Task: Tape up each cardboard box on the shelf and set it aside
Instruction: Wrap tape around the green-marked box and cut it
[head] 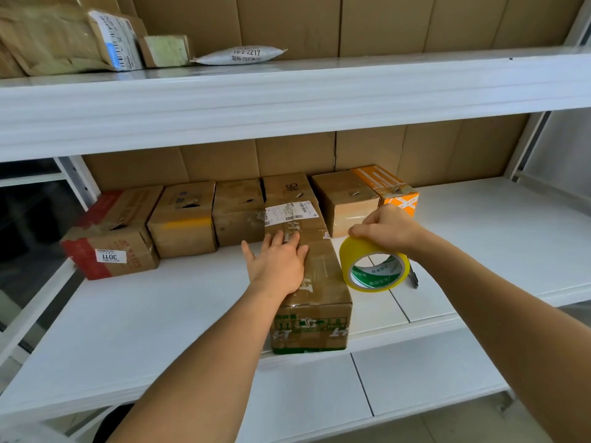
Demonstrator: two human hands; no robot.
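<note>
The left hand (277, 263) is lying flat, fingers spread, on the long cardboard box (308, 270) sitting mid-shelf (144, 314), its near end towards the front edge. Just right of the box, the right hand (388, 230) is pinching the yellow tape roll (373, 266) by its top.

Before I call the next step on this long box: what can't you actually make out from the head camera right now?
- Long box: top seam under the left hand is covered; clear tape too glary to judge.
- Tape roll: free end hidden by the right hand.
- Dark object behind the roll: mostly hidden, unidentifiable.
- Shipping label: print too small.
- Upper shelf parcels: cut off by the left edge.
</note>
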